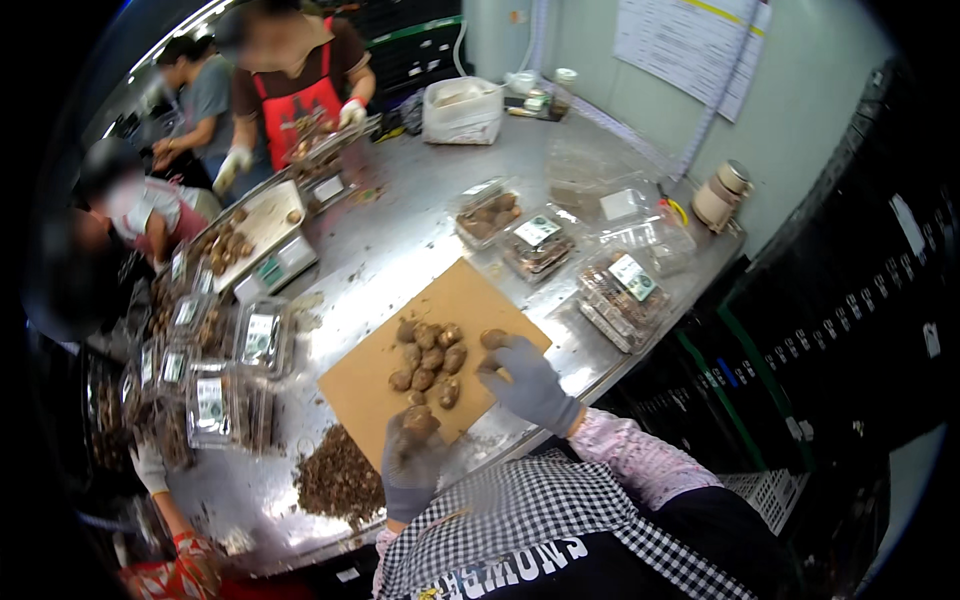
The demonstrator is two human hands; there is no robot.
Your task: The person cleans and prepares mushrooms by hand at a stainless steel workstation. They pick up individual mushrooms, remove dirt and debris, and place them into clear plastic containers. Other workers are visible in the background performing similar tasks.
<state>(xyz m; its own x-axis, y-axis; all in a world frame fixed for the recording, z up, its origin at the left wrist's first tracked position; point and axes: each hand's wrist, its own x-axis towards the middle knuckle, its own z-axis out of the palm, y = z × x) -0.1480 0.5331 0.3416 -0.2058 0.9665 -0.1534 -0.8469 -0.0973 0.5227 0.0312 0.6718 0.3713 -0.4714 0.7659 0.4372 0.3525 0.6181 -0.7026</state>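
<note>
Several small brown taro corms [429, 357] lie in a loose cluster on a tan board [367, 375]. My left hand [411, 469], in a grey glove, grips one corm [420, 420] at the board's near edge. To the right of the cluster, my grey-gloved right hand [531, 384] reaches over the board with curled fingers. Its fingertips are at a single corm [493, 339]; whether they grasp it or only touch it is hard to see. Beside my left hand is a heap of brown peel scraps [339, 474].
Clear clamshell packs [214, 405] crowd the steel table's left side; more packs [624, 296] stand right. Behind are a scale [277, 266], a white bag [463, 112] and a beige flask [720, 196]. A co-worker's gloved hand [148, 461] is at left; other people work across the table.
</note>
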